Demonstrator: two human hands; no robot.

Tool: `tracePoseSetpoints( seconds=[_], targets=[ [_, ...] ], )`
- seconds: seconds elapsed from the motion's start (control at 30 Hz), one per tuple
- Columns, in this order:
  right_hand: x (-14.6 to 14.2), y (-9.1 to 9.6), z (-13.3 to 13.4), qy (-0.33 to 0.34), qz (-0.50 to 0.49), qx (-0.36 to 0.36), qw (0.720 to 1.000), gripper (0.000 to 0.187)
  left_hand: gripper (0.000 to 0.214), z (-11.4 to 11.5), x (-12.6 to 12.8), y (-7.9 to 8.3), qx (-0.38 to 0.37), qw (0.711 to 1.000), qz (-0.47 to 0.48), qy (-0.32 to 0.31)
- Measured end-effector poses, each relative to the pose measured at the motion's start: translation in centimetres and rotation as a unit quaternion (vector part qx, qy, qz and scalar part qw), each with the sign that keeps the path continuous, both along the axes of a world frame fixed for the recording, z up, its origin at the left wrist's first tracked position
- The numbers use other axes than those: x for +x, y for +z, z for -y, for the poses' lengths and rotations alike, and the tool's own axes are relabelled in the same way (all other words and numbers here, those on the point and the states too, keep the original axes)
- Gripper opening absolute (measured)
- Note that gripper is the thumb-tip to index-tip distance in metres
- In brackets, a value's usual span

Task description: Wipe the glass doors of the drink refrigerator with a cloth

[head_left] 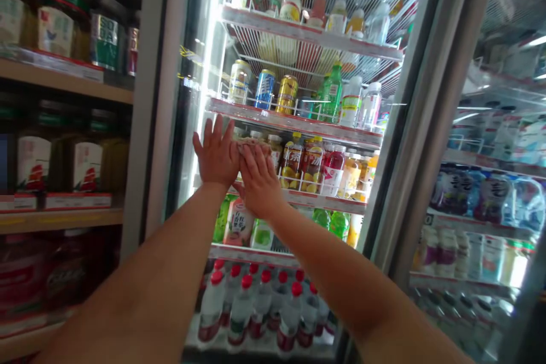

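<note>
Both my arms reach into an open drinks fridge, at its third wire shelf [324, 202]. My left hand [215, 154] is upright with its fingers stretched and apart, palm toward the shelf's left end. My right hand [259, 181] is right beside it, touching it, fingers lying flat over the top of a small brownish bottle [251, 147] in the front row. Most of that bottle is hidden behind my hands. Bottles with red and yellow labels [292, 162] stand just to the right.
Above is a shelf of cans [264, 89] and a green bottle [331, 91]; below are green drinks [328, 220] and red-capped water bottles [241, 310]. The fridge's glass door [426, 125] stands open on the right, with a second fridge [490, 193] behind it. Wooden shelves of jars [55, 28] are at the left.
</note>
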State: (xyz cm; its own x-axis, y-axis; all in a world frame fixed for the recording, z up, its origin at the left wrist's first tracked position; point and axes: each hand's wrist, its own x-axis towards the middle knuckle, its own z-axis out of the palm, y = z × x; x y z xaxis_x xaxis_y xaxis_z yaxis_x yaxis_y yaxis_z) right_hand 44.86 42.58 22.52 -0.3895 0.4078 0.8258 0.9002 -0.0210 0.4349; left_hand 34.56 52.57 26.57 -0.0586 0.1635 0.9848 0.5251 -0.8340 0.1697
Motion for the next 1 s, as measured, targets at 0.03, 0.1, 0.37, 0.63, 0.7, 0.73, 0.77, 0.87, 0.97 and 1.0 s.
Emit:
tracePoseSetpoints(
  seconds=[0.03,0.1,0.37,0.63,0.7,0.73,0.77,0.87,0.97,1.0],
  targets=[
    [0.2,0.4,0.5,0.007,0.012,-0.009,1.0,0.074,0.055,0.0,0.0,0.0,0.002,1.0,-0.001,-0.002],
    [1.5,1.6,2.2,0.018,0.044,-0.036,0.998,0.066,0.055,0.0,0.0,0.0,0.008,1.0,0.004,-0.006],
    [13.4,9.0,10.7,-0.106,-0.007,0.079,0.991,0.055,0.042,0.0,0.2,-0.5,0.05,0.998,0.04,-0.017],
    [15.1,8.2,11.4,-0.121,-0.012,0.11,0.986,0.06,0.015,0.0,0.3,-0.8,0.076,0.996,0.049,-0.002],
    [15.1,8.1,11.4,-0.118,-0.01,0.113,0.987,0.058,0.017,0.6,0.3,-0.5,0.053,0.998,0.011,0.026],
    [15.1,8.1,11.4,-0.116,-0.009,0.114,0.987,0.057,0.019,1.0,0.2,-0.2,0.038,0.998,-0.017,0.044],
    [15.1,8.1,11.5,-0.114,-0.009,0.113,0.987,0.057,0.022,1.4,0.2,0.1,0.025,0.997,-0.048,0.063],
    [15.2,8.2,11.6,-0.102,-0.018,0.105,0.989,0.06,0.024,2.8,0.2,1.3,0.016,0.985,-0.145,0.088],
    [15.2,8.2,11.7,-0.087,-0.028,0.104,0.99,0.061,0.021,4.4,0.2,2.0,0.021,0.975,-0.202,0.094],
    [15.2,8.2,11.7,-0.083,-0.028,0.104,0.991,0.061,0.021,4.9,0.2,2.1,0.014,0.973,-0.208,0.1]
  ],
)
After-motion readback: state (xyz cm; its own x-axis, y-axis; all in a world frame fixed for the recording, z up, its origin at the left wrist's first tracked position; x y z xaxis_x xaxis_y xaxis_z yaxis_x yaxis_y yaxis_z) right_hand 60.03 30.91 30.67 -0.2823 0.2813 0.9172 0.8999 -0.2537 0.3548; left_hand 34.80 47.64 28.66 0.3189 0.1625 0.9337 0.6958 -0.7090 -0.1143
